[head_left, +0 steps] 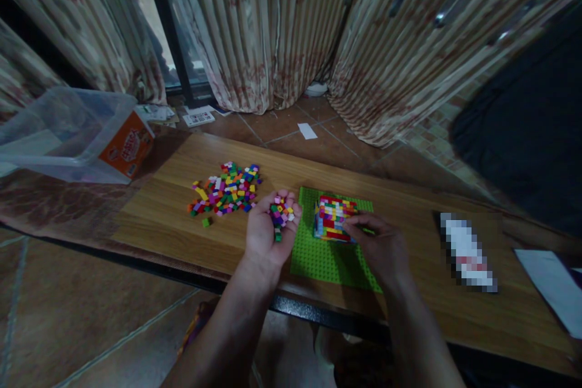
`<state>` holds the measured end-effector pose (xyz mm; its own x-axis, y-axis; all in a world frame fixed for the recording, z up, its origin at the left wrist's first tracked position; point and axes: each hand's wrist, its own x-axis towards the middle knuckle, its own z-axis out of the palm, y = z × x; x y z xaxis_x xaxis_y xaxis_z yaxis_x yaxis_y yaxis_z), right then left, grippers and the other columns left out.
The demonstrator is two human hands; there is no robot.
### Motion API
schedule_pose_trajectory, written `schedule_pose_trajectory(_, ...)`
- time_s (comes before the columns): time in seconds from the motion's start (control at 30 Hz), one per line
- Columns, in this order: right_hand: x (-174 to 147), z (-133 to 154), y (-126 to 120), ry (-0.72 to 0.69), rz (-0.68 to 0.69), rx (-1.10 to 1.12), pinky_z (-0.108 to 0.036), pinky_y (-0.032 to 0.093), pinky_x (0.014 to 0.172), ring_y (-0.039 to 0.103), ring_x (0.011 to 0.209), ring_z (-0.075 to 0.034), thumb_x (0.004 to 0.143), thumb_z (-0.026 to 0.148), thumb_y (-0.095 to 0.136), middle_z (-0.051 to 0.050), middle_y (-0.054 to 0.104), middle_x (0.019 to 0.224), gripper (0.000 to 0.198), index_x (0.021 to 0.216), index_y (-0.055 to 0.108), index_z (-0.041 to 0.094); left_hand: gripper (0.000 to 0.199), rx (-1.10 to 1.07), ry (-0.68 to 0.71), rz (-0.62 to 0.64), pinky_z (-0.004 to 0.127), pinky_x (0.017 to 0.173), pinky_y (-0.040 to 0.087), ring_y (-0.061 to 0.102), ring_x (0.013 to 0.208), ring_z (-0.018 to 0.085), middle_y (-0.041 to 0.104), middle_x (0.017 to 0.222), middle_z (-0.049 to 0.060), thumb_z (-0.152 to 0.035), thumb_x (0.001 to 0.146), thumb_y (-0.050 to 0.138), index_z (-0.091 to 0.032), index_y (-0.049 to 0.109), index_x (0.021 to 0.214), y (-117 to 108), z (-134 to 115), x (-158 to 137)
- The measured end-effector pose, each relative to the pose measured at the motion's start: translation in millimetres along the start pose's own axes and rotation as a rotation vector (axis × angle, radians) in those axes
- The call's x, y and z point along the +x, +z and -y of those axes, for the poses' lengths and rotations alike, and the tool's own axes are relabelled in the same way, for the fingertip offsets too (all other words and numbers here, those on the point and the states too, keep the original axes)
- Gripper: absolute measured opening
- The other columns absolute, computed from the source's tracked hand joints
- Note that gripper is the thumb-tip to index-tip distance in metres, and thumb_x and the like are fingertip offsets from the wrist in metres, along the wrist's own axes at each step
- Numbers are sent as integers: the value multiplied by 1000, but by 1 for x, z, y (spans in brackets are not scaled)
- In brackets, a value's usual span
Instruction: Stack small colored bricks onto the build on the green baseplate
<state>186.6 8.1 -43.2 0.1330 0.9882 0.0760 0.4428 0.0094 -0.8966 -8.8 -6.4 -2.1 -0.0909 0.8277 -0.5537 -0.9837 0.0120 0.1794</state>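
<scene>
My left hand [264, 233] is palm up and cupped around a small heap of loose toy building bricks [282, 211] in pink, white, green, yellow and other colours. To its right a block built of multicoloured toy bricks [334, 211] stands on a green studded baseplate [318, 260]. My right hand [384, 248] reaches over the plate, thumb and fingers pinched together at the right part of that block. Whatever lies between those fingertips is hidden. Left of my left hand, a loose pile of toy bricks [231, 188] is spread on the wooden table [173, 176].
A clear plastic bin [68, 157] with an orange label stands at the table's left end. One green brick [206, 222] lies apart from the pile. On the right are a blurred-out packet [468, 254] and a white sheet [550, 285]. Striped curtains [245, 30] hang behind.
</scene>
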Motion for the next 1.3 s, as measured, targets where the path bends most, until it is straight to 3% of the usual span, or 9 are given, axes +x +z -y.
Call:
schedule_pose_trajectory(0.4, 1, -6, 1, 13, 4, 25, -41, 46, 87, 63, 93, -25, 66, 41, 76, -6, 70, 92, 19, 72, 75, 23, 24, 2, 2, -13, 17, 57, 51, 58, 60, 8, 59, 65, 3, -7, 87, 47, -10, 61, 68, 1, 1, 0)
schedule_pose_trajectory(0.7, 2, 0, 5, 48, -8, 105, -36, 48, 78, 65, 79, -21, 72, 43, 71, -4, 71, 82, 22, 74, 71, 21, 25, 54, 31, 23, 18, 57, 53, 59, 62, 9, 60, 65, 4, -3, 85, 44, -12, 60, 67, 2, -1, 0)
schedule_pose_trajectory(0.87, 6, -3, 9, 71, -70, 177, -32, 49, 69, 62, 70, -18, 67, 38, 73, -1, 69, 73, 17, 69, 65, 23, 24, 110, 44, 18, 18, 57, 53, 60, 63, 10, 60, 66, 4, -3, 83, 44, -12, 59, 67, 1, -2, 3)
schedule_pose_trajectory(1.07, 7, -2, 13, 172, -71, 373, -31, 48, 65, 60, 64, -16, 57, 38, 79, 1, 65, 67, 24, 64, 62, 22, 23, 115, 44, 22, 17, 57, 53, 60, 64, 9, 59, 67, 3, -4, 85, 43, -10, 60, 69, 1, -2, 2)
schedule_pose_trajectory(1.3, 8, -3, 14, 167, -59, 406, -30, 47, 65, 58, 63, -15, 57, 36, 79, 2, 64, 64, 22, 62, 63, 22, 25, 144, 56, 18, 17, 55, 53, 59, 63, 9, 59, 66, 3, -3, 85, 42, -11, 59, 68, 3, -1, 2)
